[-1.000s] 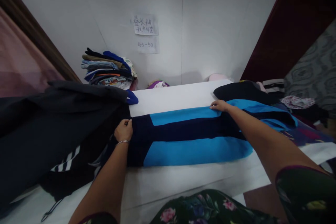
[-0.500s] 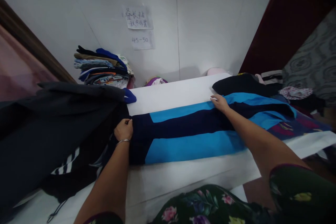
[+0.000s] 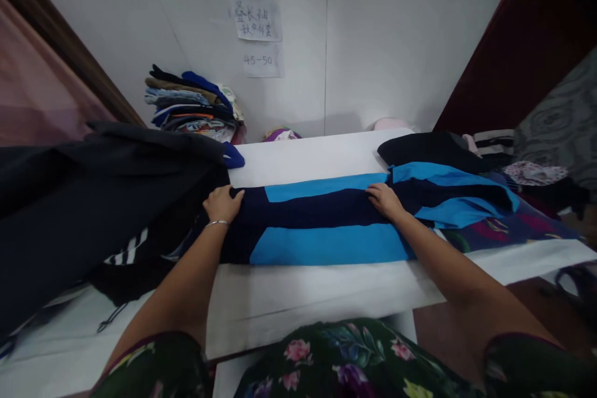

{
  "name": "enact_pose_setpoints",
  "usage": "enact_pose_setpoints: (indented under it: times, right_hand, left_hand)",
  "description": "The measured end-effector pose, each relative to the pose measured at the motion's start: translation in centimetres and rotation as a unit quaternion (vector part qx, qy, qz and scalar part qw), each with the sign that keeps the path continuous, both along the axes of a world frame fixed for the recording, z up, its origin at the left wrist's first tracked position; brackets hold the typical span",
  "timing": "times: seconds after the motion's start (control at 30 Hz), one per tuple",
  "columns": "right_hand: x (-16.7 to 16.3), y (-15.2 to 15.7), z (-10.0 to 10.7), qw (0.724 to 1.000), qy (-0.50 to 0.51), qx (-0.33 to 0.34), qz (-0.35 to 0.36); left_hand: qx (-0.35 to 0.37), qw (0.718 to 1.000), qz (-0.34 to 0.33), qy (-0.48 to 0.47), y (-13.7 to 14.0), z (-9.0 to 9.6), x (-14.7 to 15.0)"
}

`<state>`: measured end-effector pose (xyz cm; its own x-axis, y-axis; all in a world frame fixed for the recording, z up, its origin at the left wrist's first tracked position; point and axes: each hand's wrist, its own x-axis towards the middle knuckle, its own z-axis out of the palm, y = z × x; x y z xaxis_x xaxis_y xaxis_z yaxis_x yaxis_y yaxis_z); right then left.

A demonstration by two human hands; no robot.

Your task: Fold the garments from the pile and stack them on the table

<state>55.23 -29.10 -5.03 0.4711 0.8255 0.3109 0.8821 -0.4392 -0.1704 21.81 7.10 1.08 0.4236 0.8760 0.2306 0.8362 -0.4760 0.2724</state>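
Observation:
A blue and navy jacket (image 3: 326, 244) lies as a long, narrow folded strip across the white table. At its navy left end, my left hand (image 3: 222, 205) rests on the cloth, thumb apart from the fingers. My right hand (image 3: 386, 200) lies over the navy middle band with its fingers stretched out, pressing on the fabric. Right of that hand the cloth is doubled into a looser layer, with a fold line beside the fingers. Dark clothing (image 3: 116, 180) is heaped right up against my left hand.
A stack of folded clothes (image 3: 191, 106) stands at the back left by the wall. A black garment (image 3: 431, 152) and a patterned dark cloth (image 3: 508, 227) lie at the right. Two handwritten paper signs (image 3: 256, 18) hang on the wall above the white table (image 3: 321, 158).
My right hand has let go of the far edge and moved onto the middle of the jacket. The left hand's pinch has loosened at the left end. The view has shifted slightly.

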Motion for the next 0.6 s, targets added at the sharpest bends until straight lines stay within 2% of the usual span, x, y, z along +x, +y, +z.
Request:
enact_pose_setpoints:
  times: [0.07, 0.13, 0.2, 0.27, 0.37, 0.53, 0.6]
  right_hand:
    - [0.2, 0.2, -0.2, 1.000, 0.007, 0.002, -0.007]
    - [0.3, 0.2, -0.4, 1.000, 0.015, 0.018, -0.012]
    - [0.2, -0.1, -0.4, 0.999, 0.017, 0.040, -0.018]
    - [0.1, -0.4, -0.3, 0.998, 0.016, 0.055, -0.024]
    - [-0.3, -0.7, -0.1, 0.998, 0.012, 0.055, -0.036]
    - [-0.6, -0.8, -0.2, 0.997, 0.021, 0.035, -0.060]
    - [-0.6, -0.8, -0.3, 0.997, 0.025, 0.048, -0.057]
  left_hand:
    - [0.054, 0.996, -0.070, -0.002, -3.1, 0.6, 1.0]
    - [0.026, 0.981, -0.192, 0.008, -7.2, 0.6, 2.5]
    - [-0.002, 0.948, -0.318, 0.017, -11.2, -0.2, 4.1]
    - [-0.001, 0.922, -0.387, 0.006, -14.2, -1.5, 5.4]
    - [-0.005, 0.913, -0.407, 0.011, -16.0, -3.2, 6.6]
    - [-0.007, 0.922, -0.387, -0.022, -15.2, -4.8, 6.7]
    - [0.000, 0.923, -0.382, -0.050, -15.1, -5.1, 6.5]
